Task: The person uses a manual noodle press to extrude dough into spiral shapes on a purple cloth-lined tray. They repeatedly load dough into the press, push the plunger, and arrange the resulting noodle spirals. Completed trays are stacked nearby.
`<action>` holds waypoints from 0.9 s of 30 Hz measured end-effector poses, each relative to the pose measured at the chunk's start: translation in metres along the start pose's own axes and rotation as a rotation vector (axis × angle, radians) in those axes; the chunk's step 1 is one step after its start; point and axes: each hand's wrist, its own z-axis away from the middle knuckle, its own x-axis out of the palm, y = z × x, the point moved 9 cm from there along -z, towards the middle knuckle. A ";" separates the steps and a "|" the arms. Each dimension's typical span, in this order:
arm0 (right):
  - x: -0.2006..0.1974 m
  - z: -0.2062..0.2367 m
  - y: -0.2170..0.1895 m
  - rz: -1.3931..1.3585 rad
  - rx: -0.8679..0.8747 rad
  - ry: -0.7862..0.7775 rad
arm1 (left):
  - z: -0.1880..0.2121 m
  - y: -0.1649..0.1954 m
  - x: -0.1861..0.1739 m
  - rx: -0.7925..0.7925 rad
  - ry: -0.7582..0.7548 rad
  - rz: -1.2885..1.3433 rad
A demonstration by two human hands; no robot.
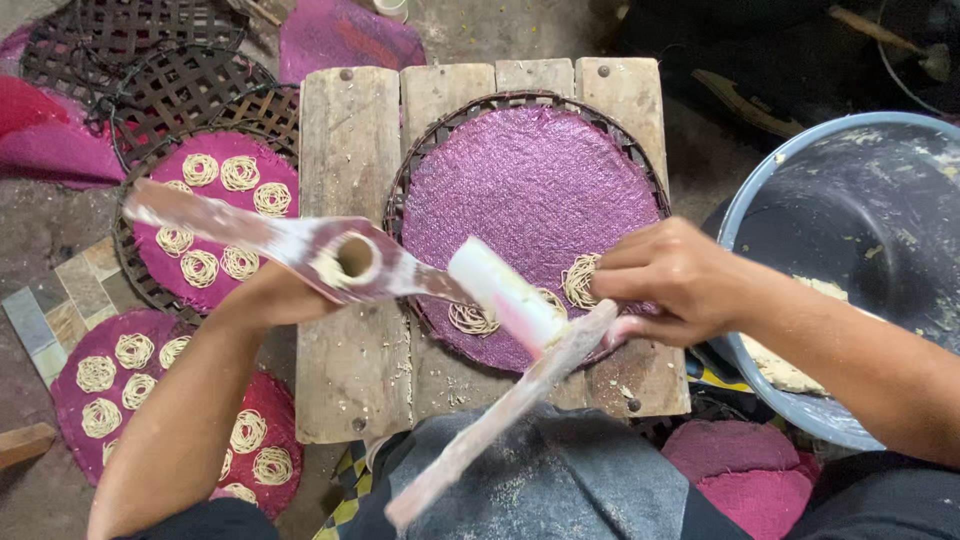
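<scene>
My left hand point(268, 296) grips a wooden noodle press body point(345, 258), a flat paddle with a round hole, held above the plank table. My right hand point(665, 282) holds the press's plunger arm point(505, 400), whose white cylinder point(503, 292) points up toward the hole. Beneath them a round purple mesh mat point(530, 190) lies on a woven bamboo tray point(425, 140). Two noodle coils point(580, 280) sit near the mat's front edge.
A wooden plank table point(350, 370) carries the tray. On the floor at left lie purple mats with several noodle coils point(215, 215) and empty woven trays point(170, 80). A grey basin holding dough point(860, 200) stands at right. More purple mats point(745, 470) rest by my knee.
</scene>
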 end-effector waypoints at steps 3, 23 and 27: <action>-0.023 0.001 -0.005 0.641 -0.243 0.113 | 0.000 0.000 0.008 0.154 -0.159 0.523; 0.170 -0.070 0.054 0.115 0.395 -0.040 | 0.009 -0.126 0.064 -0.003 0.892 0.336; 0.190 -0.078 0.053 0.140 0.429 -0.012 | 0.019 -0.120 0.060 0.167 0.999 0.182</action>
